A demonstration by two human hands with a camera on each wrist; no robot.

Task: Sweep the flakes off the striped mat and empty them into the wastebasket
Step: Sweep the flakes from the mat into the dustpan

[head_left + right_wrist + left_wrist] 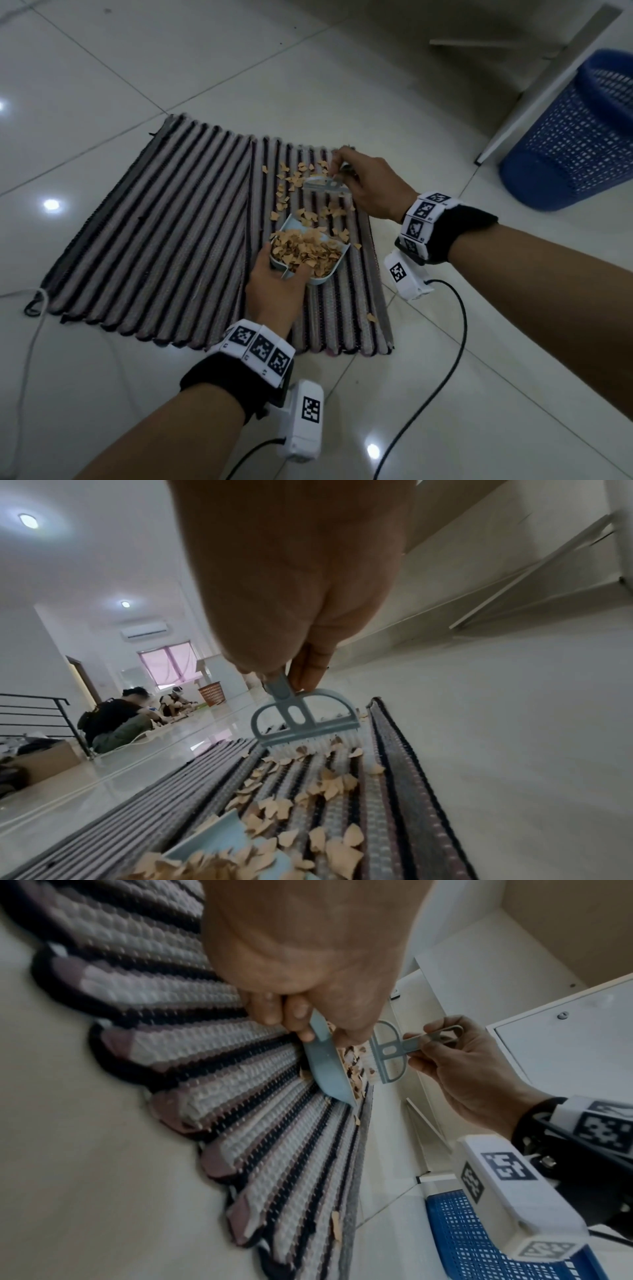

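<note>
Your right hand [371, 190] pinched the brush [323, 185] at twelve o'clock from the dustpan [308, 251], which your left hand [274, 284] gripped. Loose flakes [291, 180] lay between them on the striped mat [154, 233], along its stripes. The wastebasket [579, 137] stood at two o'clock, nearer your right hand. No legible writing showed.

I am looking into a home-like room: glossy white floor tiles [445, 394], wall air conditioner [144, 629] and curtained window [168, 664] at centre left, stair railing [37, 718] at left.

Tan flakes [301, 192] litter the flat striped mat [164, 219]; blue mesh wastebasket [579, 137] stands well apart.
</note>
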